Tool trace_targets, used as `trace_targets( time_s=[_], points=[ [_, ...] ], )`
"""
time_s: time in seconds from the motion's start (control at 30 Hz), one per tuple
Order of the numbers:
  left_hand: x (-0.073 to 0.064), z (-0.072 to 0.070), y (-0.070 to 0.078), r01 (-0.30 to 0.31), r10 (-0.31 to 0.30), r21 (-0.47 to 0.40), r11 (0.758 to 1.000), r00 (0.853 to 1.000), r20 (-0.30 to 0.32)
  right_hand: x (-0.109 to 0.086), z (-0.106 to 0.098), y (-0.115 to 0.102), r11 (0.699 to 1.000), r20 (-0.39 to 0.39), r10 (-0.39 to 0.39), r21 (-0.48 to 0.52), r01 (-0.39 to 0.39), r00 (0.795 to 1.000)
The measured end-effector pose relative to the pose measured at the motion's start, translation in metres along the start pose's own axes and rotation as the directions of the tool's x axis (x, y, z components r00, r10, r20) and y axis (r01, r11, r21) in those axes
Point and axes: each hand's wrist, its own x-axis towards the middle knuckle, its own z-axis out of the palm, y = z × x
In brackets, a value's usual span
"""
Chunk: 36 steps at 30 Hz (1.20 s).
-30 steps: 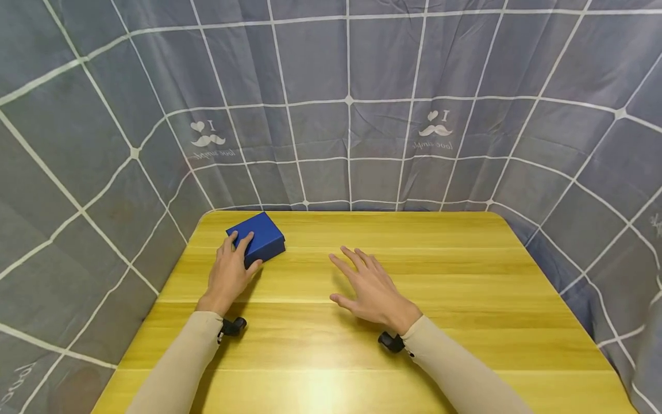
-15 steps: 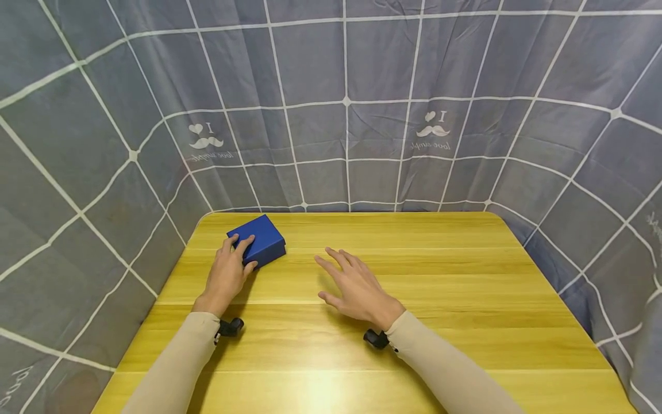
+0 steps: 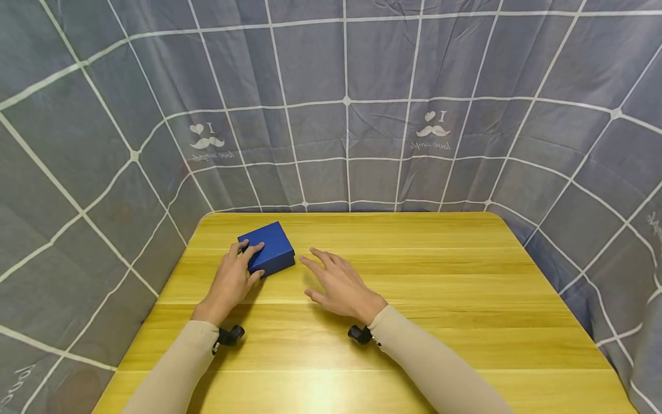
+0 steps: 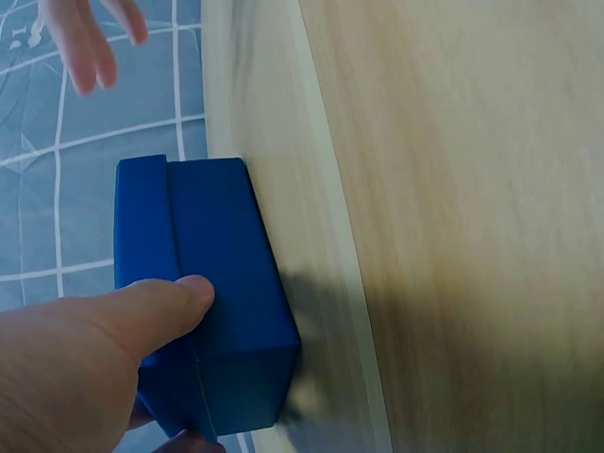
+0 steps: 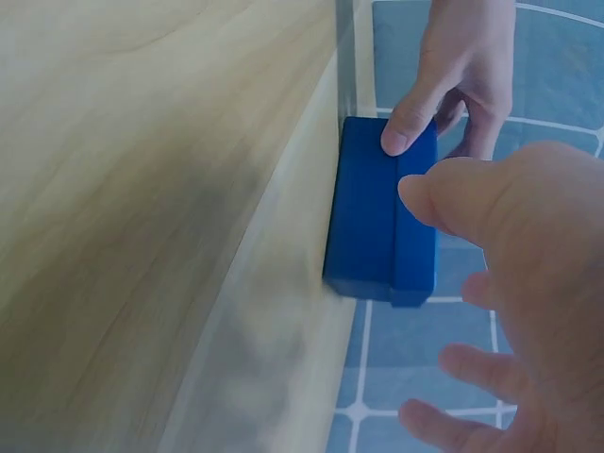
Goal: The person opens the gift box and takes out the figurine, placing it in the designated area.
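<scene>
A blue lidded box point(image 3: 271, 244) sits on the left part of the wooden table, its lid on. My left hand point(image 3: 227, 282) grips its left end, thumb on the front side and fingers over the lid and far side. In the left wrist view the thumb point(image 4: 193, 297) presses the box point(image 4: 231, 255) just below the lid's edge. To the right of the box, my right hand point(image 3: 336, 284) hovers with its fingers spread and holds nothing. The right wrist view shows its thumb point(image 5: 453, 193) overlapping the box point(image 5: 368, 217), with the left hand point(image 5: 472, 57) beyond.
The wooden table point(image 3: 439, 287) stretches out to the right and toward me. A grey-blue curtain point(image 3: 383, 69) with white grid lines stands behind the table and along both sides. Each wrist wears a small black camera point(image 3: 360, 334).
The box has slid a little to the right and toward me, with the left hand on it. My right hand has moved left, closer to the box.
</scene>
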Motion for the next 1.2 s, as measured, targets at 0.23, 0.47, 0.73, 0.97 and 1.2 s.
trace_targets(
  time_s=[0.23,0.47,0.73,0.97,1.2],
  points=[
    [-0.006,0.001,0.007,-0.045,0.046,-0.006,0.999,0.999,0.03,0.011,0.003,-0.005,1.0,-0.024,-0.016,0.005,0.017,1.0],
    [-0.011,-0.002,0.015,-0.08,0.084,-0.055,0.995,0.993,0.087,0.018,0.004,-0.005,0.999,0.001,-0.012,0.035,0.012,1.0],
    [-0.018,-0.002,0.025,-0.147,0.162,-0.127,0.981,0.98,0.115,0.017,0.002,-0.001,0.999,0.053,-0.003,0.039,0.0,0.999],
    [-0.024,0.001,0.036,-0.199,0.218,-0.154,0.968,0.969,0.12,0.008,-0.004,0.005,0.995,0.09,0.004,0.102,-0.013,0.996],
    [-0.028,0.005,0.049,-0.213,0.237,-0.179,0.96,0.964,0.123,-0.005,-0.011,0.015,0.979,0.102,0.047,0.191,-0.066,0.994]
  ],
)
